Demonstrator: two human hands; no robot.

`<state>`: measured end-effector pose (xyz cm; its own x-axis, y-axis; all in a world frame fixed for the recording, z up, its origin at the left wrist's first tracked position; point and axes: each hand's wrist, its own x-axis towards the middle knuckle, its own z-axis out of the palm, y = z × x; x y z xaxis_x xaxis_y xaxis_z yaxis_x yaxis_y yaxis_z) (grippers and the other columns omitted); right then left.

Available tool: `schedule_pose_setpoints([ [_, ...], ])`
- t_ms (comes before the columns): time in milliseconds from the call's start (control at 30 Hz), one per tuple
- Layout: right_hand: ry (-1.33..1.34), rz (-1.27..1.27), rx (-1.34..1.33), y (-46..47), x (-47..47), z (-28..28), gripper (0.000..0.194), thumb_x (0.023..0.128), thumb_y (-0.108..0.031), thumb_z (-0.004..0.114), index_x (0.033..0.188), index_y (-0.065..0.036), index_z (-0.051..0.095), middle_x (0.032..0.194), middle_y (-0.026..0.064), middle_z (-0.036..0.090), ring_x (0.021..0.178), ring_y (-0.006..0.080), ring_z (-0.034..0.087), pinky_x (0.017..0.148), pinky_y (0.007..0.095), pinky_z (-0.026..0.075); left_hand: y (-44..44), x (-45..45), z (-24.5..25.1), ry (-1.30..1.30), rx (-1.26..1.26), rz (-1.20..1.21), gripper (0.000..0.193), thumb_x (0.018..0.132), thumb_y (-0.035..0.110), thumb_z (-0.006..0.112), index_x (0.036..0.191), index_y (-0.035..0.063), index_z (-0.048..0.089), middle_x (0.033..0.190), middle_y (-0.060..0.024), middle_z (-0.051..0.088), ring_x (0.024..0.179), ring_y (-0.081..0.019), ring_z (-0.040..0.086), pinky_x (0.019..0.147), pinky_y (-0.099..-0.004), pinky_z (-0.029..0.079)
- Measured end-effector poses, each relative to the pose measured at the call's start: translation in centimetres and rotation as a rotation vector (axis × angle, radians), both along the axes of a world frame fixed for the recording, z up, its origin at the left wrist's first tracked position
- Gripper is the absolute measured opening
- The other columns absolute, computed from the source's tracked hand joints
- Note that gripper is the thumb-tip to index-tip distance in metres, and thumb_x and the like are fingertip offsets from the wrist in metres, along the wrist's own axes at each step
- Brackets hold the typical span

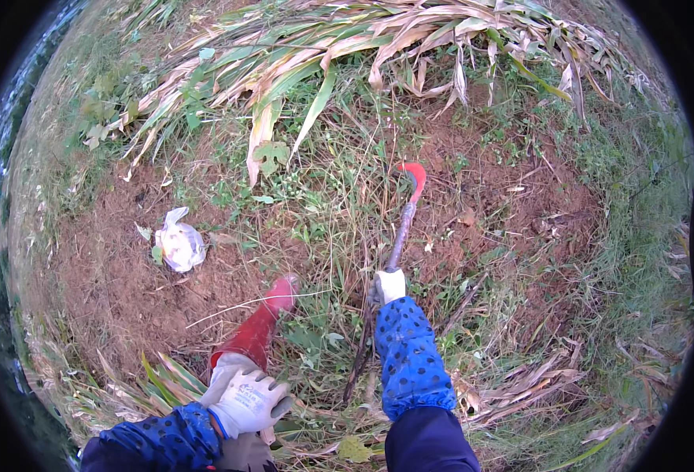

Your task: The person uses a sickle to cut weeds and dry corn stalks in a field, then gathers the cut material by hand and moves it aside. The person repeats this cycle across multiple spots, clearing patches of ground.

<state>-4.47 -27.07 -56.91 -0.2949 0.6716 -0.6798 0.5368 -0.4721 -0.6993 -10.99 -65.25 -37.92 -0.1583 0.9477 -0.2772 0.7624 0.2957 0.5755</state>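
Observation:
My right hand [389, 287], in a white work glove, grips the lower end of a long handle. That handle belongs to a sickle [407, 215] with a red hooked blade, its tip curving left over grass and bare soil. My left hand [246, 401], gloved in white with grey fingertips, lies by my leg just above a red rubber boot [252, 333]. Nothing is held in it, and its fingers are a little apart. Blue dotted sleeve covers reach up both forearms. A thin pale stalk [235, 308] crosses in front of the boot.
Cut maize stalks with drying leaves [347, 44] lie in a heap across the far side. To the left, a white plastic bag [182, 241] sits on reddish soil. More dry leaves [524, 389] lie at lower right, with tall grass [642, 206] beyond.

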Motion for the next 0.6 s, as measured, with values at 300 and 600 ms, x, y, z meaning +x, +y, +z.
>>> schedule_pose_setpoints([
  [300, -0.476, 0.238, -0.025, -21.7, 14.7, 7.3, 0.032, 0.083, -0.013, 0.065, 0.112, -0.003, 0.054, 0.073, 0.0093, 0.063, 0.061, 0.0196, 0.063, 0.056, 0.0353, 0.052, 3.8, -2.5, 3.0, -0.028, 0.017, 0.118, 0.031, 0.09, 0.04, 0.065, 0.102, 0.0118, 0.07, 0.086, -0.0119, 0.071, 0.085, -0.0316, 0.069, 0.077, -0.0476, 0.053],
  [600, -0.029, -0.061, -0.105, -16.3, 11.1, 9.9, 0.02, 0.087, -0.008, 0.064, 0.1, -0.006, 0.049, 0.06, 0.0021, 0.051, 0.042, 0.0171, 0.051, 0.036, 0.0309, 0.04, 2.2, -2.0, 1.6, -0.1, -0.089, 0.103, 0.038, 0.092, 0.045, 0.06, 0.111, 0.0132, 0.068, 0.096, -0.0114, 0.071, 0.097, -0.0329, 0.066, 0.085, -0.052, 0.049],
])
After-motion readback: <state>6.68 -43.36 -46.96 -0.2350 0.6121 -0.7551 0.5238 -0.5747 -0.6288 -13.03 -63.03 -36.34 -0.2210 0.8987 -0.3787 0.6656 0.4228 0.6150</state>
